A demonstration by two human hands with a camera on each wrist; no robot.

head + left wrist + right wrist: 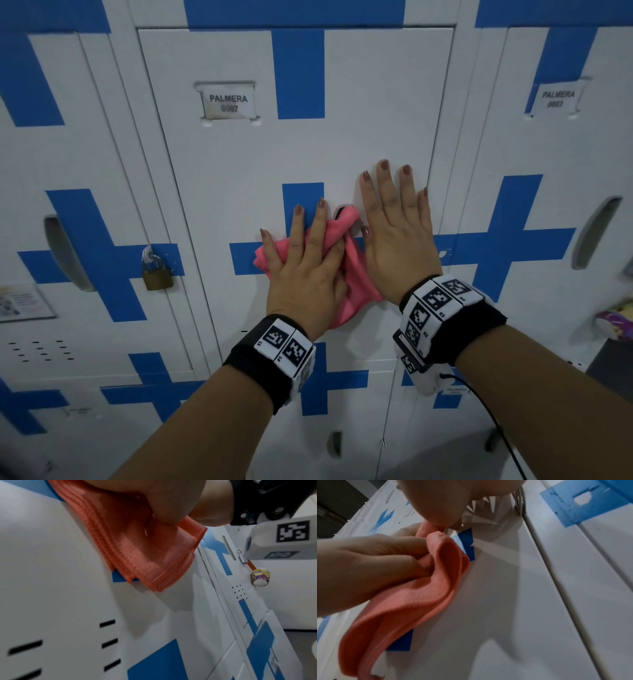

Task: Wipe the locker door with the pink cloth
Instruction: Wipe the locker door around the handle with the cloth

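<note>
Head view looks down at the locker door (359, 144); both wrist views look up along it, sharing the pink cloth (137, 550).

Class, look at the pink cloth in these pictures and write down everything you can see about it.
The pink cloth is soft, ribbed fabric with stitched edges, bunched into loose folds rather than spread flat. It lies against the white locker door, over a blue cross painted there. The left hand presses it to the door, fingers gathering a fold. A lower corner hangs free below the hand. The right hand lies flat on the door beside it, the thumb at the cloth's edge.
</note>
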